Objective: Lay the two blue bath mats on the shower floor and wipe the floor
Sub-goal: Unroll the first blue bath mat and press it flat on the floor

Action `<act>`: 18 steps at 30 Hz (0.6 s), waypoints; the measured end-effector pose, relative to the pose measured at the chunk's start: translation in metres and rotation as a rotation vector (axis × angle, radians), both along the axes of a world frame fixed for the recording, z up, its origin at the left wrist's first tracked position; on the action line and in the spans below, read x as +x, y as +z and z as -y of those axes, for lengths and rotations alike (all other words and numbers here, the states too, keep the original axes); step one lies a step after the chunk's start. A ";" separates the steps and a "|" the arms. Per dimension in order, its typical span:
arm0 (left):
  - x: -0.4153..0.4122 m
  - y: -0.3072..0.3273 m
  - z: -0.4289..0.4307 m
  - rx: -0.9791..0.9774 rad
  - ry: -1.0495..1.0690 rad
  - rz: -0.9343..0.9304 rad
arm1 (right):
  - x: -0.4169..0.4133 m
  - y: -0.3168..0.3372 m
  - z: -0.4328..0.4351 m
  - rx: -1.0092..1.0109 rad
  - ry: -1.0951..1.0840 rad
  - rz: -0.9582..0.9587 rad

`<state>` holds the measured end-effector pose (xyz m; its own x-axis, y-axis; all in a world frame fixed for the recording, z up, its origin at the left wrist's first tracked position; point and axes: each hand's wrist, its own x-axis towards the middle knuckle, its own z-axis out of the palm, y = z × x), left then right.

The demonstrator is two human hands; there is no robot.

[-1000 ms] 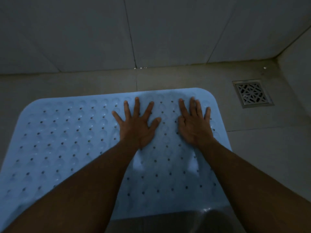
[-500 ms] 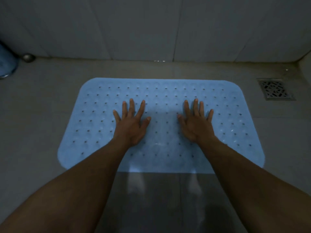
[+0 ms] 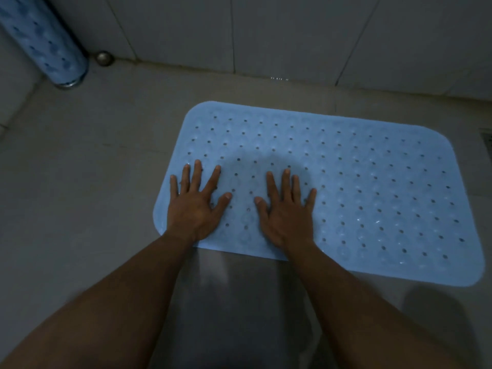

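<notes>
We press both palms flat on the blue mat (image 3: 372,198), fingers straight and spread. Our left hand (image 3: 195,206) sits at the mat's left end, little finger just inside the rounded edge. Our right hand (image 3: 286,211) lies just beside it, thumbs apart. Most of the mat stretches away to the right of our right hand, flat on the floor (image 3: 87,182), its far edge near the wall (image 3: 292,35). Bare floor opens left of our left hand. Well beyond it, in the corner, the rolled mat (image 3: 45,43) stands on end, a metal knob (image 3: 104,57) just beside it.
</notes>
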<state>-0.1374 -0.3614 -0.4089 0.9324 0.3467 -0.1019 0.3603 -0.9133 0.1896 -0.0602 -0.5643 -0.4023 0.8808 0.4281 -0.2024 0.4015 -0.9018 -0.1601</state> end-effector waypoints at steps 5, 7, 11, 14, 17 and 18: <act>0.003 0.004 -0.002 0.001 0.016 -0.015 | 0.001 -0.001 0.000 0.019 -0.011 0.031; 0.003 0.005 -0.001 -0.006 0.026 -0.017 | 0.002 0.000 -0.001 0.003 -0.018 0.010; 0.004 0.006 0.000 -0.022 0.041 -0.011 | 0.003 0.001 -0.002 0.002 -0.031 -0.012; 0.004 0.006 0.000 -0.008 0.036 -0.011 | 0.003 0.002 -0.002 -0.010 -0.018 -0.016; 0.005 0.005 0.001 0.011 0.043 0.010 | 0.002 0.003 -0.001 -0.013 -0.021 0.016; 0.005 0.005 0.001 0.019 0.045 0.016 | 0.002 0.002 -0.001 -0.012 -0.018 0.025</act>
